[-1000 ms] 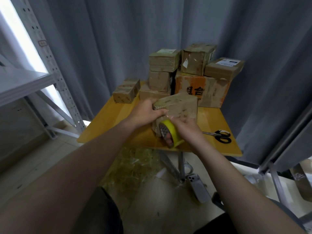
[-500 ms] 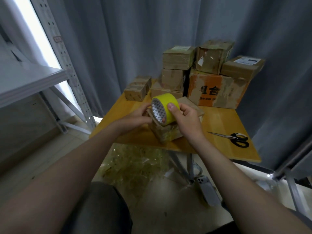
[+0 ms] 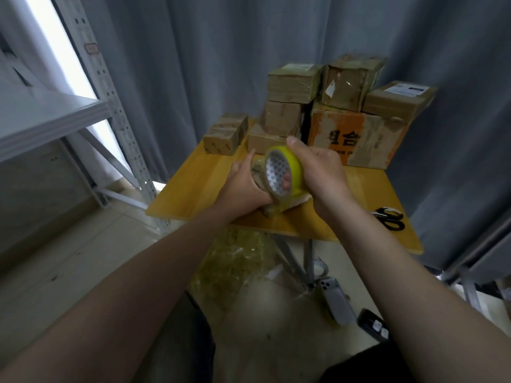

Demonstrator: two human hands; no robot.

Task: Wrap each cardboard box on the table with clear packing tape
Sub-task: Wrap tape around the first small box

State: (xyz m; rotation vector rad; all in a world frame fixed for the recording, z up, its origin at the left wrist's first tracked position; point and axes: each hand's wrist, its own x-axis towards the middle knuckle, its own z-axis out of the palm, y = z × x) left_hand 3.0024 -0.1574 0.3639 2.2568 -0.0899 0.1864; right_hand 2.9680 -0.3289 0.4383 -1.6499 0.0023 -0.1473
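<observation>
My right hand [image 3: 318, 172] grips a yellow-rimmed tape roll [image 3: 283, 172], thumb on top and a fingertip showing through its core. Behind and under the roll sits a small cardboard box [image 3: 273, 210] near the front of the yellow table [image 3: 193, 186], mostly hidden by my hands. My left hand [image 3: 243, 186] holds that box from its left side. A stack of several taped cardboard boxes [image 3: 293, 87] stands at the back of the table, with a large orange-printed box [image 3: 359, 139] among them.
Black-handled scissors [image 3: 388, 217] lie at the table's right front. A small box [image 3: 225, 134] sits back left. Crumpled tape scraps [image 3: 235, 269], a phone [image 3: 336, 299] and a dark device [image 3: 373, 327] lie on the floor. A metal shelf rack [image 3: 110, 100] stands left; grey curtains [image 3: 193, 51] hang behind.
The tape roll has risen from the box's lower front to above and in front of it. My right hand carried it up; my left hand has shifted to the box's left side.
</observation>
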